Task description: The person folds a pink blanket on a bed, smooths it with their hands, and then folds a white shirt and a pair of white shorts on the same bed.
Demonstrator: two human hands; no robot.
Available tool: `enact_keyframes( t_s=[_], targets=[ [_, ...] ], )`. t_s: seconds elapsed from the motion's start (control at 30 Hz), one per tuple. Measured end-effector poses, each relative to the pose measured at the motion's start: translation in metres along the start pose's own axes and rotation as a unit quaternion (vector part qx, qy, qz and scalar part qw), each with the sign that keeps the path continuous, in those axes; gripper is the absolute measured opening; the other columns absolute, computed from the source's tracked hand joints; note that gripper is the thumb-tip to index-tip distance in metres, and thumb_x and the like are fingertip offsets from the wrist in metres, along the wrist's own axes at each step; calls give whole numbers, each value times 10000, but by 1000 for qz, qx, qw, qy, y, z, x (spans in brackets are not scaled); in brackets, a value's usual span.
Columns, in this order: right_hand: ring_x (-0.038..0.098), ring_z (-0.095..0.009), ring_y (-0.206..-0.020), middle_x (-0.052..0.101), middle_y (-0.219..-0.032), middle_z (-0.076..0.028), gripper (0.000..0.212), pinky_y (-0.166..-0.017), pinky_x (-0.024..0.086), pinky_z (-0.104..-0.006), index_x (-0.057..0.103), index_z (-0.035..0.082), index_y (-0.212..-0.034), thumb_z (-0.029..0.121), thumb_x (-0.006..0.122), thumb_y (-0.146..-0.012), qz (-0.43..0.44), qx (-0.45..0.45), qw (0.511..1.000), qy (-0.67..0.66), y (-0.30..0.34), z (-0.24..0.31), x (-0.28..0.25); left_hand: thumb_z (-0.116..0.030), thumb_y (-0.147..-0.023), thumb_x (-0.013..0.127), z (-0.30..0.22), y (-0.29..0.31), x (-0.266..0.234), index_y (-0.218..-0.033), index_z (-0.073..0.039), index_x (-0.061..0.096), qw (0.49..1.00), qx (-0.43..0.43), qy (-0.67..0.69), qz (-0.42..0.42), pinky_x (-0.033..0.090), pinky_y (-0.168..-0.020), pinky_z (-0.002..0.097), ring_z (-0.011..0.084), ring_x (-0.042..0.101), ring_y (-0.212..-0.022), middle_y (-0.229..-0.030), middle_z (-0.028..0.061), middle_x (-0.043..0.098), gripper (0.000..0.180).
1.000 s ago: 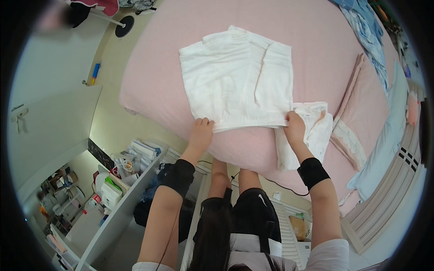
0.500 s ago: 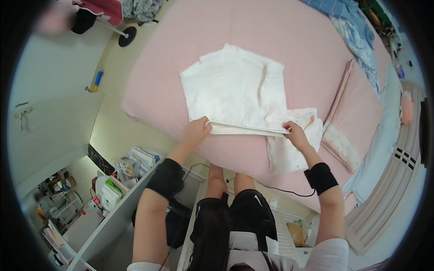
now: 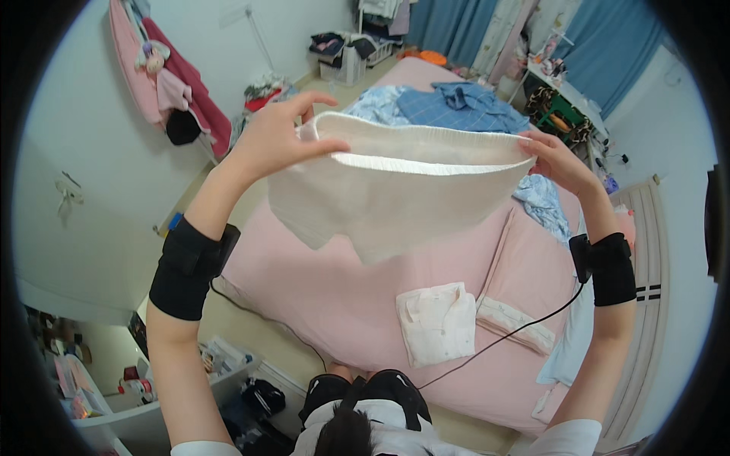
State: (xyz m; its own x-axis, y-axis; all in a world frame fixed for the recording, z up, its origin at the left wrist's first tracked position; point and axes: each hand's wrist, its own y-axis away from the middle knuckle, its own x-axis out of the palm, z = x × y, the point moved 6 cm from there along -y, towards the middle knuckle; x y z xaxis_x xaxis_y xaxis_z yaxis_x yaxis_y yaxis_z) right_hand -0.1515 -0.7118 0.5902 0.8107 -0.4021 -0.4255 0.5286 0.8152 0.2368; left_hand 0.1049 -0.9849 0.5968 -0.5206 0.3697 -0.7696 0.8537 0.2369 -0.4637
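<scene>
A pair of white shorts (image 3: 395, 201) with a gathered elastic waistband hangs in the air above the bed, legs downward. My left hand (image 3: 277, 137) grips the waistband at its left end, with the thumb in front and the fingers behind. At the right end, my right hand (image 3: 559, 159) pinches the same waistband. Between the two hands the waist opening gapes a little. A folded white garment with buttons (image 3: 436, 323) lies on the pink bed (image 3: 327, 304) below, nearer to me.
Pink pillows (image 3: 525, 266) rest along the bed's right side. Blue bedding (image 3: 464, 106) is heaped at the far end. Dark cables (image 3: 525, 327) run from bands on both forearms. A shelf with small items (image 3: 228, 357) stands at lower left, and clothes hang from a rack (image 3: 167, 83).
Both hands have raised the white shorts off the bed by the waistband, and they now hang down. The view has tilted up, showing more of the room's far side.
</scene>
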Motion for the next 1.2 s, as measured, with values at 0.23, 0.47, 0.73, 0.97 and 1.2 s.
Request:
enact_keyframes(
  t_s=[0.23, 0.47, 0.73, 0.97, 1.2],
  targets=[
    [528, -88, -535, 528, -624, -1, 217, -490, 427, -231, 547, 43, -764, 257, 550, -802, -208, -14, 948, 240, 65, 86, -39, -68, -618, 595, -70, -35, -46, -1091, -100, 389, 987, 122, -106, 16, 438, -710, 350, 312, 543, -858, -936, 110, 511, 517],
    [576, -163, -563, 566, -648, -95, 210, -541, 455, -292, 549, -36, -806, 168, 567, -764, -369, -20, 812, 452, 106, 137, -89, 96, -703, 456, -128, -74, -75, -860, -87, 499, 961, 264, -56, -66, 447, -697, 333, 268, 548, -869, -1075, 42, 496, 246],
    [569, -128, -713, 581, -870, -37, 122, -602, 529, -293, 517, 39, -854, 146, 555, -808, -347, -46, 878, 326, 153, 184, -116, 84, -720, 494, -170, -72, -103, -818, -75, 582, 854, 438, -187, -209, 500, -733, 307, 215, 589, -907, -1128, 8, 536, 207],
    [540, -156, -740, 569, -910, -70, 116, -631, 464, -268, 551, 42, -823, -26, 513, -737, -316, -147, 839, 418, 149, 208, -91, 38, -705, 466, -147, -101, -104, -725, -48, 618, 933, 311, -136, -119, 446, -657, 295, 212, 578, -737, -843, 54, 618, 176],
    [516, -226, -891, 553, -1000, -102, 284, -770, 403, -268, 624, 9, -798, -141, 422, -666, -208, -163, 846, 462, 132, 191, -14, -211, -764, 467, -88, -127, -127, -768, -55, 661, 995, 93, 2, 28, 415, -594, 258, 150, 550, -673, -688, 61, 579, 250]
  ],
)
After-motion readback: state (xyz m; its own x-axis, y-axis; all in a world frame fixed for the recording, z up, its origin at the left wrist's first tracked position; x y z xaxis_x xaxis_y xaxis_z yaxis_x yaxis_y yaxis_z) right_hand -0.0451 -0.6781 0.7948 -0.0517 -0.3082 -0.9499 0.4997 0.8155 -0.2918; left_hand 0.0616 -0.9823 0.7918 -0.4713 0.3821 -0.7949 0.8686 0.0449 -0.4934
